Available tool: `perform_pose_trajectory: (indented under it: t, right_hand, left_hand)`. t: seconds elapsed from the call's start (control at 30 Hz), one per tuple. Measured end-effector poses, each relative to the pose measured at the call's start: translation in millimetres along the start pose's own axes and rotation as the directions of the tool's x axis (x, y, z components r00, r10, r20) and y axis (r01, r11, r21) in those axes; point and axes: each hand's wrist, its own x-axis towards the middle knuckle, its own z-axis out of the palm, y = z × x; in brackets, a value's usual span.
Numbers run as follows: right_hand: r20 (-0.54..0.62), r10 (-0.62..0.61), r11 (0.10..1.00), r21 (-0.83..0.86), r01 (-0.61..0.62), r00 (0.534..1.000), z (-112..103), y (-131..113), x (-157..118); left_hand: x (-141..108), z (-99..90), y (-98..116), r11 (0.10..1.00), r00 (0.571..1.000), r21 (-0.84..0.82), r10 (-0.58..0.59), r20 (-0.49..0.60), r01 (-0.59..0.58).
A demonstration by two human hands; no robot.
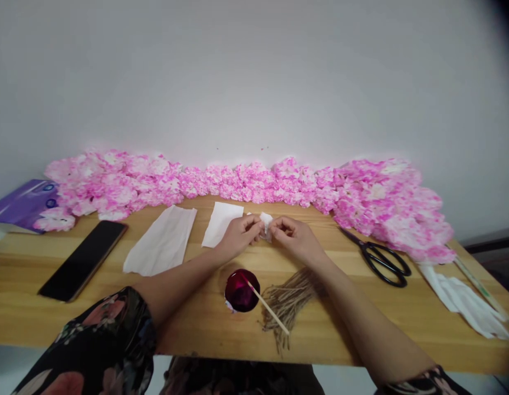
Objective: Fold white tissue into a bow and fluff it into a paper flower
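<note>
Both hands meet over the middle of the table, pinching a small gathered piece of white tissue paper (266, 224) between them. My left hand (243, 230) grips its left side with thumb and fingers. From the right, my right hand (293, 235) pinches the other side, fingers closed. Just left of my left hand lies a white paper rectangle (222, 219), and farther left a larger tissue sheet (162, 241). Below the hands stands a small bowl of dark magenta liquid (241, 293), a thin wooden stick (269, 308) resting across its rim. Beside it lies a bundle of brown twine pieces (293, 299).
A long row of pink and white paper flowers (246, 182) runs along the wall. Black scissors (380, 258) and white gloves (464, 299) lie at right, near a ruler-like strip (480, 288). A phone (84, 260) and a purple package (26, 203) are at left.
</note>
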Motion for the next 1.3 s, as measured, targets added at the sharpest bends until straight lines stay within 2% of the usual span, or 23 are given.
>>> perform_pose_trajectory:
  t: [0.2,0.4,0.53,0.73,1.1,1.17,1.23,1.3]
  right_hand:
    - [-0.088,-0.024,0.991,-0.133,0.012,0.996,-6.4,-2.8,-1.4]
    - [-0.065,-0.090,0.963,-0.261,0.070,0.994,-6.3,-5.6,-4.3]
    - [-0.042,-0.151,0.917,-0.379,0.124,0.988,0.6,-6.4,-4.8]
    - [-0.063,-0.168,0.872,-0.475,0.118,0.984,6.5,-4.7,-3.3]
    - [-0.115,-0.097,0.918,-0.394,0.044,0.989,5.3,-1.0,-0.8]
    - [-0.116,-0.060,0.959,-0.281,0.025,0.991,4.9,2.7,1.5]
    - [-0.093,-0.003,0.996,-0.090,-0.006,0.996,3.4,7.3,3.8]
    - [-0.064,0.042,0.996,0.077,-0.037,0.997,1.5,11.2,5.6]
  left_hand:
    - [0.8,1.4,-1.4,1.000,1.000,-0.027,-0.008,-0.024,0.008]
    - [-0.2,-1.3,1.2,0.999,1.000,-0.032,0.007,0.004,-0.007]
    - [0.8,-0.5,-2.6,0.999,1.000,0.023,0.025,0.010,-0.025]
    - [3.3,1.8,-7.3,0.998,1.000,0.061,-0.011,-0.007,0.012]
    - [2.6,2.2,-9.8,0.996,1.000,0.083,-0.015,0.009,0.014]
    - [2.7,1.7,-10.8,0.998,1.000,0.059,-0.019,0.014,0.018]
    - [3.1,1.0,-11.2,0.999,1.000,0.026,-0.019,0.018,0.018]
    - [3.4,0.1,-10.2,1.000,0.999,0.002,-0.030,0.020,0.030]
